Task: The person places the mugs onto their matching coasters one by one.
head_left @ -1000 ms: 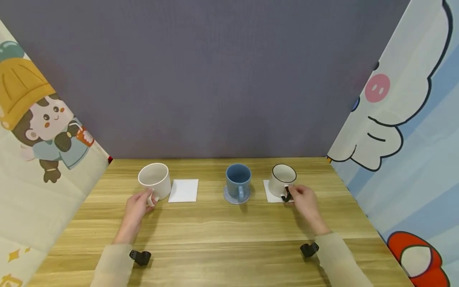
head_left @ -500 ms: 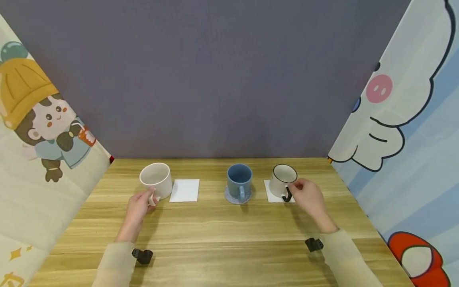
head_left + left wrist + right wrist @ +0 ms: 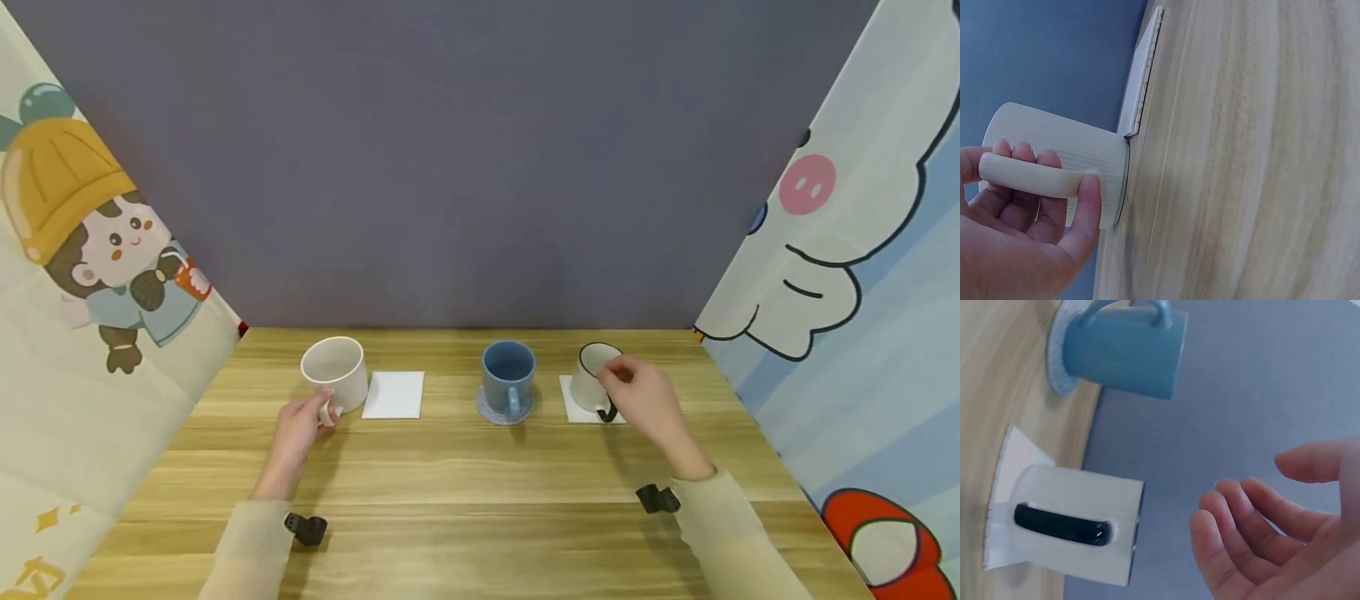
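Observation:
My left hand (image 3: 296, 429) grips the handle of a wide white mug (image 3: 341, 385), with its fingers passed through the loop in the left wrist view. That mug (image 3: 1054, 134) stands upright on the table, close beside a square white coaster (image 3: 394, 395). On the right, a white mug with a black rim and black handle (image 3: 587, 390) sits on another square white coaster (image 3: 570, 408). My right hand (image 3: 648, 404) hovers just above and beside this mug. In the right wrist view, its loosely bent fingers (image 3: 1235, 519) are apart from the mug and hold nothing.
A blue mug (image 3: 508, 379) stands on a round grey-blue coaster (image 3: 491, 410) between the two white mugs. The wooden table (image 3: 450, 517) ends at a grey panel (image 3: 465, 167) behind. Printed cloths (image 3: 885, 350) hang on both sides.
My right hand has let go of the black handle and risen a little. My left hand keeps its grip on the wide white mug. The whole head view has shifted slightly rightward.

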`<action>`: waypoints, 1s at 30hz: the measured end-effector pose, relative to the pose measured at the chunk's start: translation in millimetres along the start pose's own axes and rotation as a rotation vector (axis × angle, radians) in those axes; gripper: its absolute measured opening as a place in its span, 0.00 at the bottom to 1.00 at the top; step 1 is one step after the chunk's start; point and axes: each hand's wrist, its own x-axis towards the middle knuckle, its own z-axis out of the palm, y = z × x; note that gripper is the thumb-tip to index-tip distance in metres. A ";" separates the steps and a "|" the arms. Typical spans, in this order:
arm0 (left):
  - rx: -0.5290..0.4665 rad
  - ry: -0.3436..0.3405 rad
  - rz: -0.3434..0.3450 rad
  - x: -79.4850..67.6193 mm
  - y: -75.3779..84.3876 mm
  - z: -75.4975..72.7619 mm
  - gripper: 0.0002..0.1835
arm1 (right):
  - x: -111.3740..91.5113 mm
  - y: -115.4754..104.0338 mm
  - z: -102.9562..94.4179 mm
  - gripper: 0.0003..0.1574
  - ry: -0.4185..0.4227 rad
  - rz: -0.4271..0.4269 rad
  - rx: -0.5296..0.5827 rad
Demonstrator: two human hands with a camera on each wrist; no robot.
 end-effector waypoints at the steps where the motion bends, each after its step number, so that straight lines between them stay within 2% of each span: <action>1: -0.003 0.004 0.001 -0.1 0.3 0.1 0.19 | 0.4 -2.3 -0.1 0.18 0.003 -0.010 0.000; 14: 0.024 -0.003 -0.010 0.6 0.2 0.5 0.21 | 5.7 -34.8 6.2 0.19 0.048 -0.148 0.097; 20: 0.023 0.009 -0.009 0.9 -0.8 1.4 0.20 | 11.4 -47.9 10.3 0.15 0.074 -0.210 0.152; 30: 0.030 0.025 0.002 1.0 -0.2 4.5 0.20 | 14.6 -62.2 22.1 0.14 0.127 -0.231 0.278</action>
